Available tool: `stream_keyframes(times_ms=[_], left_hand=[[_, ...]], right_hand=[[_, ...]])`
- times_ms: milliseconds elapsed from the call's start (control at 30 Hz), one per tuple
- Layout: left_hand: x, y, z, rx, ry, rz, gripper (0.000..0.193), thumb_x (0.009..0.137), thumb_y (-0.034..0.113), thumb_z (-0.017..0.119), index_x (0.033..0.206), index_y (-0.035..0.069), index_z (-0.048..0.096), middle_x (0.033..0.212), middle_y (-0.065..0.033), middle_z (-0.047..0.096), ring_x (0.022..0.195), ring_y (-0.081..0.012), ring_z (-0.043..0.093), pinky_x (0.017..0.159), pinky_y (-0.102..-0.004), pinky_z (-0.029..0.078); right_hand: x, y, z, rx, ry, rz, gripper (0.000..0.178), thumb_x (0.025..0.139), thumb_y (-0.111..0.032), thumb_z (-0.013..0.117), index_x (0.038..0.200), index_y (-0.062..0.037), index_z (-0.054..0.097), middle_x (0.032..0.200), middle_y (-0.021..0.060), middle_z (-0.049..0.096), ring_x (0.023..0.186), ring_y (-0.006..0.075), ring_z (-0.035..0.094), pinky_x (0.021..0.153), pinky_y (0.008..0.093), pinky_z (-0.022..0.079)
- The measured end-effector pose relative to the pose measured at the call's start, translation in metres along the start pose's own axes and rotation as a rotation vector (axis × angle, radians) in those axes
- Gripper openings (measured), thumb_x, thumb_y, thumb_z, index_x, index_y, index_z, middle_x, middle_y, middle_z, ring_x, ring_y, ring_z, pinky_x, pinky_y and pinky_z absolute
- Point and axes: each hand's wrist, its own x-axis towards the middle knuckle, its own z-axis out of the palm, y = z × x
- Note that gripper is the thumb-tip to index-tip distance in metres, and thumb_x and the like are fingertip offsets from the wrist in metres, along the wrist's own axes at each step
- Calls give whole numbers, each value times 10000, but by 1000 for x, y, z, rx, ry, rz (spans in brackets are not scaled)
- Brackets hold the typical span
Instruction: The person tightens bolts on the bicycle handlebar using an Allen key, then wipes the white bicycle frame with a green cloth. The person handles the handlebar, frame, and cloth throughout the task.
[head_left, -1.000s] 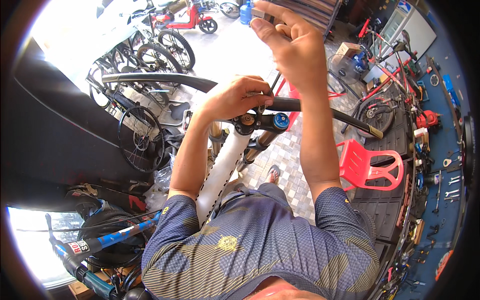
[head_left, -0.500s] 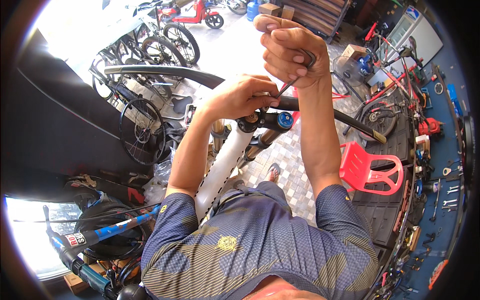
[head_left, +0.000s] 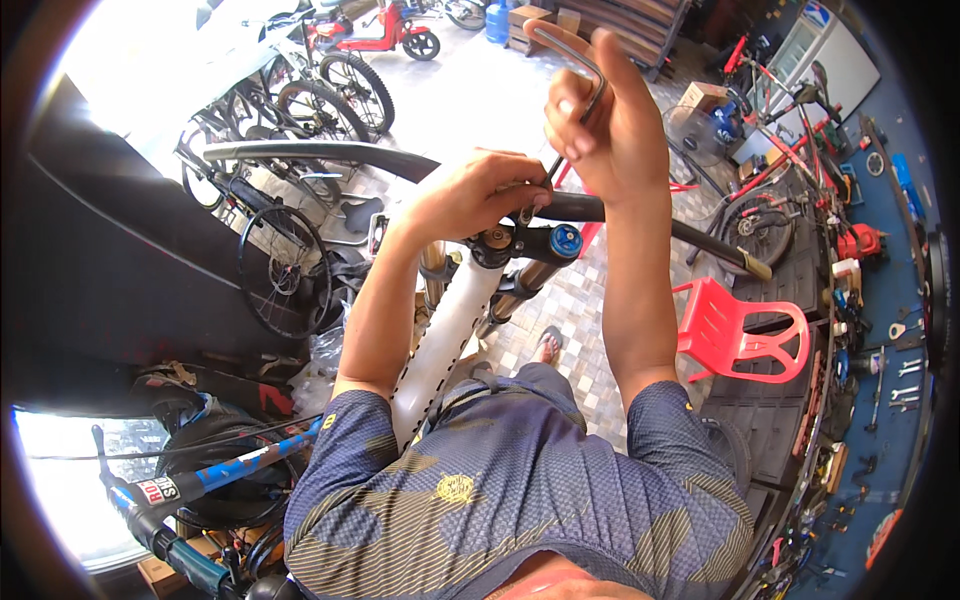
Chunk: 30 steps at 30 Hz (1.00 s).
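A dark, bent hex key [head_left: 556, 168] slants down toward the clamp of a black bike stem [head_left: 538, 241]. My right hand [head_left: 612, 130] holds its upper part, the index finger raised along the bent arm and the other fingers curled at the shaft. Lower down, my left hand [head_left: 478, 192] pinches the shaft between thumb and fingers, resting over the black handlebar [head_left: 690, 236]. The tip of the key is hidden at the clamp. A blue round cap [head_left: 566, 240] tops the fork beside the stem, and the white frame tube [head_left: 445, 335] runs back toward me.
A red plastic chair [head_left: 745, 330] stands at the right, near a blue tool wall [head_left: 885, 400]. Several bikes [head_left: 320, 100] are parked at the far left. A blue bike frame [head_left: 240, 463] lies near at lower left. Another red bike [head_left: 790, 160] stands at the far right.
My right hand has loosened and turned on the hex key, its index finger and thumb now spread, showing the bent arm. My left hand keeps its pinch near the stem.
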Motion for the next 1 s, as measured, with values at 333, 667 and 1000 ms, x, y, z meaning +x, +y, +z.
stream_keyframes(times_ms=[333,667,1000], left_hand=[[-15,17,-4,-232,263,-11,169,950,44,707,1110,-9,720,961,-90,757,883,-100,683,863,-327,572],[-27,35,-2,-125,418,130,162,959,70,691,1112,19,683,916,-138,753,860,-298,753,772,-368,577],[-49,36,-15,-144,392,-154,125,992,34,662,1091,-30,702,894,-68,753,811,-140,755,696,-269,625]], right_hand=[[-13,8,38,-574,-44,-299,342,1092,-194,540,1314,40,655,603,-102,341,494,-3,249,455,225,188],[-17,14,69,-816,-50,-479,315,1078,-150,557,1314,32,659,614,-123,396,533,-40,262,480,200,176],[11,4,46,-949,-353,-465,190,1024,-221,666,1094,-75,765,842,-20,703,738,39,580,658,224,478]])
